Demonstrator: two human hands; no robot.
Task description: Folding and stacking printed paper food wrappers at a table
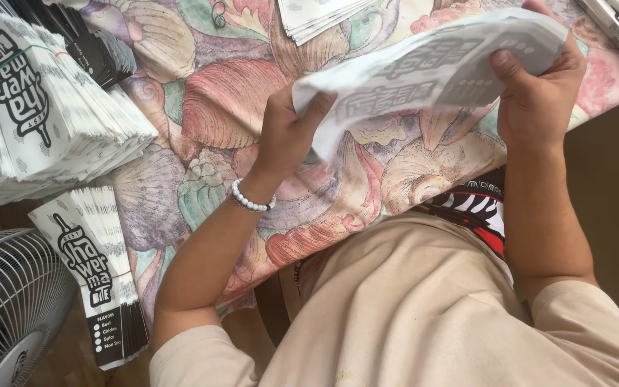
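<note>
Above the shell-patterned worktop (pixel 216 93), a white printed paper bag (pixel 431 68) hangs in the air, long axis running left to right and tilted up rightward, its ends pinched by the left hand (pixel 289 132) and right hand (pixel 535 89).

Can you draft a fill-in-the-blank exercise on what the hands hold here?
1. Both hands hold one printed paper ____ above the tablecloth.
2. The left hand wears a bracelet of ____ beads on its wrist.
3. The tablecloth is printed with ____.
4. At lower left, beside the stacked wrappers, stands a ____ with a wire guard.

Missing words: wrapper; white; seashells; fan
</note>
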